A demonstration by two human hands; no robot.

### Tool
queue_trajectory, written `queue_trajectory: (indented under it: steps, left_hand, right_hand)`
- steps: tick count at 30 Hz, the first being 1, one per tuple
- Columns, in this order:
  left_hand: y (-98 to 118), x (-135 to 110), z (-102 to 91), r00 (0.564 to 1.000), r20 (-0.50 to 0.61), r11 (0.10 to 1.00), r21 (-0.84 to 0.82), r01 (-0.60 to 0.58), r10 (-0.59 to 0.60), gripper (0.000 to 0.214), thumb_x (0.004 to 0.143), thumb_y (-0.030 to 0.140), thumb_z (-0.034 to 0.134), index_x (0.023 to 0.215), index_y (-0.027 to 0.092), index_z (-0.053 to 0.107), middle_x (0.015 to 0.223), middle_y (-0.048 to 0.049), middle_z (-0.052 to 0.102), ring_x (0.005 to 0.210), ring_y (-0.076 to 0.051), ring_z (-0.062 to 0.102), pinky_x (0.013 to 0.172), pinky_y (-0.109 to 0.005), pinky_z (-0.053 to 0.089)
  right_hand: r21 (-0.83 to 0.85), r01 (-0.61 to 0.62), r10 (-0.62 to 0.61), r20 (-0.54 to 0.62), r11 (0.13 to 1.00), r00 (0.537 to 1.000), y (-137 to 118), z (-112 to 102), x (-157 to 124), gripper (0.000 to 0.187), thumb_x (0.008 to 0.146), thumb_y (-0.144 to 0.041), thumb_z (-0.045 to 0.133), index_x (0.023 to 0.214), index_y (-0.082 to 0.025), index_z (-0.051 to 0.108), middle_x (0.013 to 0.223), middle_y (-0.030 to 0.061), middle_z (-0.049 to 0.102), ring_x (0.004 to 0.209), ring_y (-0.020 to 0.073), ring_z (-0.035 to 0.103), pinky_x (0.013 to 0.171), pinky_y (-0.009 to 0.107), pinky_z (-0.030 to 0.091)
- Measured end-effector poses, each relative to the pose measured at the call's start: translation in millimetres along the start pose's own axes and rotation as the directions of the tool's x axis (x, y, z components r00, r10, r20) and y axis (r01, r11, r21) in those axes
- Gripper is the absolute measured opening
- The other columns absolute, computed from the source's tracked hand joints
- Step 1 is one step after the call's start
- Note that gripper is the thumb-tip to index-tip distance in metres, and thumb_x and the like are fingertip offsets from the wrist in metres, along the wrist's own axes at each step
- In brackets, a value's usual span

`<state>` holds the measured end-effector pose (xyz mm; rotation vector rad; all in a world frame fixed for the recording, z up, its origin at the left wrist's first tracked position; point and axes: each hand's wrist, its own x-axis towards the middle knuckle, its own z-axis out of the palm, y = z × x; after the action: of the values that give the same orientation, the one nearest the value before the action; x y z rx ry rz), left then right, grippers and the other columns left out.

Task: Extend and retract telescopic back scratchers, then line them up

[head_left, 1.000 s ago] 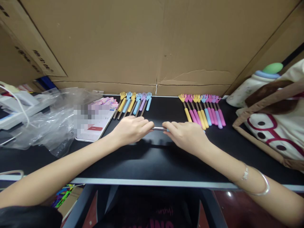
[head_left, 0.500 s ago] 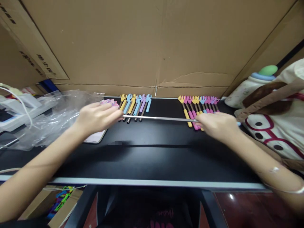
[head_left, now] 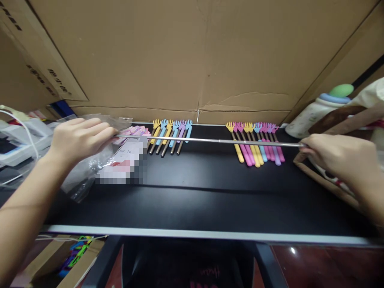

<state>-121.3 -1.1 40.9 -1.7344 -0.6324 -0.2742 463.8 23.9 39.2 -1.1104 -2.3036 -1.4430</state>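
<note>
A thin silver telescopic back scratcher rod stretches level above the black desk. My left hand is closed round its left end, over a clear plastic bag. At the other end, my right hand grips it, close to the cloth bag. Both ends are hidden inside my fists. Behind the rod lie several back scratchers with hand-shaped heads: a left group in yellow, blue and purple with bare rod ends, and a right group that adds pink, with long coloured handles.
At left are the crumpled clear bag, a phone with a timer, pink packets and a white power strip. A bottle stands at right. Cardboard walls the back; an open box sits below.
My hands have moved apart, left hand leftward and right hand rightward. The rod between them now shows much longer and sits slightly higher in view. The phone and right group's handles are uncovered.
</note>
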Motion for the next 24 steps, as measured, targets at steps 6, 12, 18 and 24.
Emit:
queue_trajectory:
  steps: [6, 12, 18, 24]
  left_hand:
    - [-22, -28, 0.5, 1.000, 0.015, 0.994, 0.107, 0.009, -0.011, 0.024, 0.088, 0.024, 0.054, 0.065, 0.019, 0.051, 0.056, 0.0038, 0.054, 0.059, -0.012, 0.043, 0.048, -0.020, 0.027]
    - [-24, -32, 1.3, 0.994, 0.074, 0.992, 0.103, 0.077, -0.084, 0.025, 0.090, 0.027, 0.050, 0.066, 0.021, 0.050, 0.056, 0.0047, 0.055, 0.059, -0.012, 0.043, 0.049, -0.021, 0.028]
    - [-13, -24, -6.9, 0.987, 0.123, 0.995, -0.014, 0.102, -0.100, 0.021, 0.090, 0.029, 0.053, 0.070, 0.022, 0.053, 0.059, 0.0046, 0.057, 0.062, -0.012, 0.045, 0.050, -0.021, 0.029]
    - [-15, -32, -4.8, 0.967, 0.199, 0.984, -0.039, 0.172, -0.161, 0.025, 0.091, 0.030, 0.048, 0.069, 0.021, 0.052, 0.058, 0.0038, 0.057, 0.062, -0.013, 0.045, 0.051, -0.022, 0.029]
  right_hand:
    - [-0.024, 0.001, -0.003, -0.051, 1.000, 0.999, 13, -3, -11, 0.049, 0.093, -0.043, 0.028, 0.067, -0.019, 0.062, 0.052, 0.0063, 0.057, 0.051, 0.0143, 0.050, 0.043, 0.024, 0.023]
    - [-0.010, -0.280, 0.269, 0.320, 0.960, 0.909, 11, 3, -11, 0.029, 0.083, -0.044, 0.051, 0.076, -0.019, 0.065, 0.068, 0.0107, 0.065, 0.063, 0.0168, 0.056, 0.048, 0.026, 0.025]
    - [0.012, -0.334, 0.291, 0.461, 0.942, 0.838, 10, 19, -14, 0.020, 0.080, -0.040, 0.059, 0.081, -0.020, 0.065, 0.076, 0.0101, 0.068, 0.067, 0.0177, 0.056, 0.052, 0.026, 0.029]
    - [0.057, -0.369, 0.315, 0.411, 0.928, 0.855, 8, 18, -21, 0.025, 0.078, -0.044, 0.059, 0.077, -0.020, 0.068, 0.075, 0.0089, 0.068, 0.065, 0.0167, 0.055, 0.052, 0.026, 0.028]
